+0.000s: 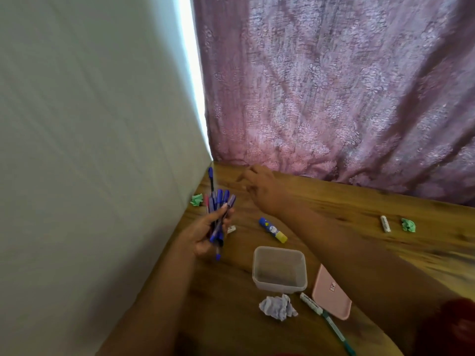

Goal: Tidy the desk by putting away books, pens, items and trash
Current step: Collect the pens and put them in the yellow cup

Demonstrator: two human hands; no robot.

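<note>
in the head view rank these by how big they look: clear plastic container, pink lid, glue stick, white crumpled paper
1. clear plastic container and pink lid: look alike, not ranked
2. white crumpled paper
3. glue stick, though it lies farther from the camera

Blue pens (218,209), pink lid (331,295) (curtain (334,86) mauve, patterned).

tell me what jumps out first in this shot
The left hand grips a bunch of blue pens by the wall, while the right hand reaches toward the desk's far corner. Nearer, an empty clear tub sits on the desk beside its pink lid and a crumpled paper.
</note>
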